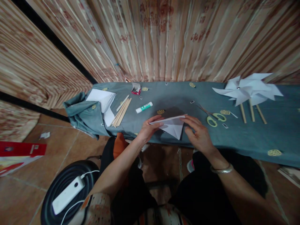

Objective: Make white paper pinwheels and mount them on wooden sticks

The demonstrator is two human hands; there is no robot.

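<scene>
Working from a distance, I have a folded sheet of white paper [172, 127] over the near edge of the cloth-covered bench [234, 137], between my two hands. My left hand [148, 129] takes the paper's left end in a narrow grip, thumb and fingers pinching it. My right hand [199, 134] meets the right corner with its fingertips, the thumb set apart; whether that grip pinches the fold, I cannot tell. A glue stick [144, 107] lies beyond the left hand, near a bundle of wooden sticks [122, 113], a white paper stack [100, 97] and a small red box [136, 89]. Green-handled scissors [210, 114] lie just beyond the right hand, and white pinwheels [252, 89] on wooden rods [252, 112] rest farther right.
</scene>
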